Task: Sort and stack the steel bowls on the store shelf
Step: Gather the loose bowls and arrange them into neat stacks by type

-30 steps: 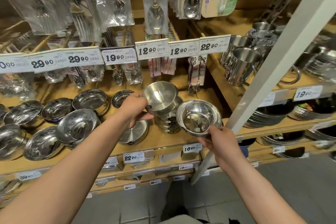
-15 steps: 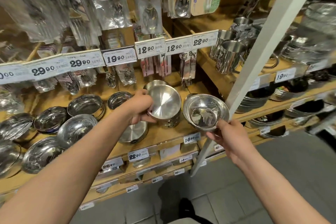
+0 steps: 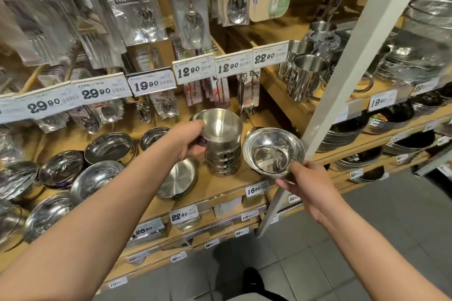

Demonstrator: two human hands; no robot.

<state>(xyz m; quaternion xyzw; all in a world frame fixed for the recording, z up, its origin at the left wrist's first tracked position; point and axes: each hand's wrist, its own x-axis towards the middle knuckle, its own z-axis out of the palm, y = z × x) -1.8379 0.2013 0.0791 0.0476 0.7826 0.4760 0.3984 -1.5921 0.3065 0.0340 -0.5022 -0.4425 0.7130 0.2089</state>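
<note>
Centrally, my left hand (image 3: 189,140) grips the top cup (image 3: 221,124) to seat it squarely on its stack (image 3: 222,161); my right hand (image 3: 302,179) pinches a wide bowl (image 3: 272,151) at centre right, kept apart as a different size, above the shelf (image 3: 220,188).

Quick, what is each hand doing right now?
Left hand: grips the top bowl of the stack.
Right hand: holds a round bowl.

left hand (image 3: 189,140): tilted steel bowl (image 3: 218,126) now upright, seated on the bowl stack (image 3: 223,161) under the grip | right hand (image 3: 302,182): wide bowl (image 3: 272,151) now closer beside stack
</note>
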